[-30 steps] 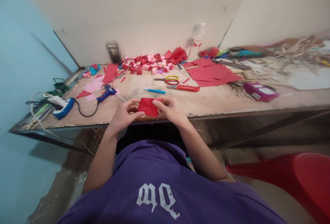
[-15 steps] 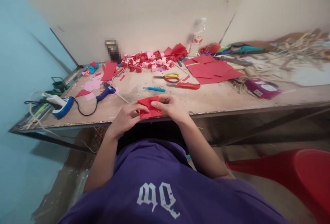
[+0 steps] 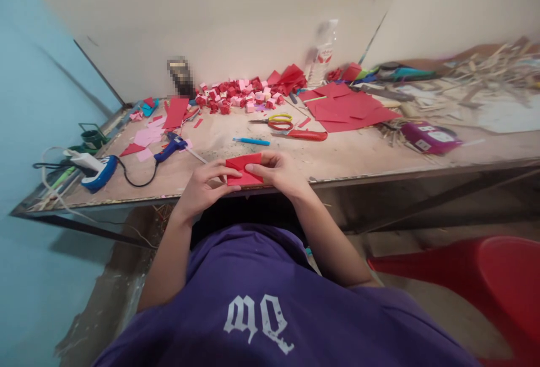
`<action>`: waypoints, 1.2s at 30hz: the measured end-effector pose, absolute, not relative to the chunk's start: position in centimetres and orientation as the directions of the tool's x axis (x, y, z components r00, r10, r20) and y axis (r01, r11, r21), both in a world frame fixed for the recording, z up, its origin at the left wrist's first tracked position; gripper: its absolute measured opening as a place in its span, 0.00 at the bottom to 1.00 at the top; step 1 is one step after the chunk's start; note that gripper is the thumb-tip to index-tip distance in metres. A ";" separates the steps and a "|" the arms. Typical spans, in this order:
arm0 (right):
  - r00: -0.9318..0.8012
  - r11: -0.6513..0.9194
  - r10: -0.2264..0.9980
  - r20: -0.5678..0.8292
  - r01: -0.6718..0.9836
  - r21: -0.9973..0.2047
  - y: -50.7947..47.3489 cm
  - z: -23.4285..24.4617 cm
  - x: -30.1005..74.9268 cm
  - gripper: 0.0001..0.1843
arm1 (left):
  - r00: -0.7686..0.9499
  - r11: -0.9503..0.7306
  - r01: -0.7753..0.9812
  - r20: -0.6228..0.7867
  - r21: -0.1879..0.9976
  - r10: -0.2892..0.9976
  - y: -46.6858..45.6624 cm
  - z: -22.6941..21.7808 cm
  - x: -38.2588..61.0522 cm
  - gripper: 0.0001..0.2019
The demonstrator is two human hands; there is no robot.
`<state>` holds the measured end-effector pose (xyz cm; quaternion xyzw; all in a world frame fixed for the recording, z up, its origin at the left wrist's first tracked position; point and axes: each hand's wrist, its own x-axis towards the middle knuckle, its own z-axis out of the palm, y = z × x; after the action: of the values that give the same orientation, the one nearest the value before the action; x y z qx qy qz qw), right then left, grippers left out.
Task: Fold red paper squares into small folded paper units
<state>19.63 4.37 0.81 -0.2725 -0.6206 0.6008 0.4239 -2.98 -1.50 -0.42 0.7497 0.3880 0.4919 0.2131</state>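
Note:
A folded piece of red paper [image 3: 236, 163] is held between my two hands at the table's front edge. My left hand [image 3: 206, 184] grips its left side, fingers on its face and thumb along its lower edge. On the right side, my right hand [image 3: 278, 173] pinches it, thumb on the front and fingers behind. Just beyond the paper lies a blue pen-shaped tool [image 3: 252, 142]. Behind that are scissors [image 3: 276, 121] with yellow and red handles and a red-handled knife [image 3: 307, 135].
Small red and pink paper cubes [image 3: 236, 97] are heaped at the back. A blue glue gun [image 3: 171, 146] lies left, near a power strip [image 3: 100, 174]. Red sheets [image 3: 350, 111], a bottle [image 3: 320, 60] and a purple tape measure [image 3: 430, 137] are right. A red chair [image 3: 506, 282] stands below.
The red paper now shows a shorter face, its lower edge folded up or tilted. My left thumb has moved right along its bottom edge. The view has shifted slightly.

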 end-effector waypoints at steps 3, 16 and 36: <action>-0.497 0.127 0.846 0.193 -0.163 -0.978 4.4 0.8 19.6 0.14 | 0.192 -0.596 0.343 0.567 0.726 0.801 -1.6 -0.5 -2.9 0.14; -0.460 0.168 0.856 0.235 -0.183 -0.969 4.6 0.4 19.6 0.13 | 0.190 -0.567 0.224 0.535 0.793 0.824 -1.5 -0.2 -2.8 0.10; -0.448 0.284 0.820 0.358 -0.225 -0.932 3.9 0.6 19.7 0.20 | -0.148 -0.479 0.196 0.509 0.856 0.848 -1.3 0.0 -2.3 0.04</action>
<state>19.71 3.92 0.58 -0.2298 -0.6470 0.5525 0.4725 -2.34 -1.29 -0.01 0.5973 0.4372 0.6187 0.2635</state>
